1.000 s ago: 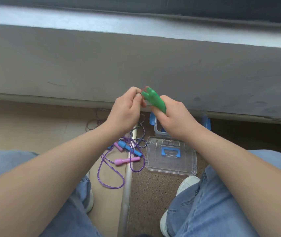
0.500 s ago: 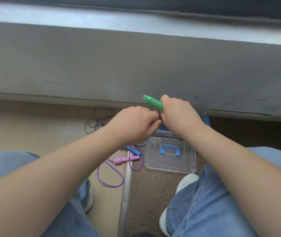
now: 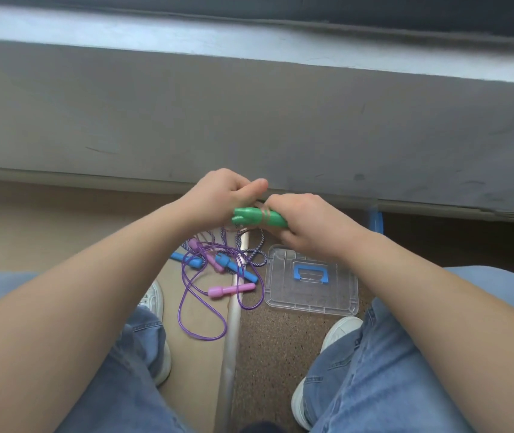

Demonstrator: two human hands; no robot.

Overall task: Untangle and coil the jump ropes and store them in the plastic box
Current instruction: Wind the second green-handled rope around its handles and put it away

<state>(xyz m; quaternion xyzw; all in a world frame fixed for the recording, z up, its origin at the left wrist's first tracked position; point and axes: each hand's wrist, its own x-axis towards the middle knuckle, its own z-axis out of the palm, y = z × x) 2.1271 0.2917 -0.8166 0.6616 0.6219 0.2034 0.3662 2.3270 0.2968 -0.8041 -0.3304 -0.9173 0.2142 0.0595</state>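
A seated person holds a pair of green jump-rope handles (image 3: 249,216) above the floor, just above the middle of the view. The two handles lie side by side with their long axis running 9 to 3 o'clock and their free ends pointing to 9 o'clock. A thin cord (image 3: 265,215) is wound several times round their middle. The right grip (image 3: 309,225) is closed round the 3 o'clock end of the handles. The left grip (image 3: 218,198) sits at their 9 o'clock end with fingers curled and thumb stretched toward 3 o'clock; whether it pinches the cord cannot be told.

On the floor at 6 to 7 o'clock from the hands lies a loose tangle: a purple rope (image 3: 202,310) with pink handles (image 3: 230,290), and blue handles (image 3: 235,267) on a braided blue-and-white cord (image 3: 257,259). A clear lid (image 3: 312,303) with a blue carrying handle lies flat at 5 o'clock from the right grip. Of the plastic box only a blue clip (image 3: 376,221) shows, at 3 o'clock from that grip.

A metal strip (image 3: 229,354) runs from 12 to 6 o'clock, dividing a tan floor (image 3: 46,220) from brown speckled flooring (image 3: 274,354). A low grey ledge (image 3: 249,104) spans the view at 12 o'clock. Blue jeans (image 3: 390,370) and white shoes (image 3: 340,334) frame the scene.
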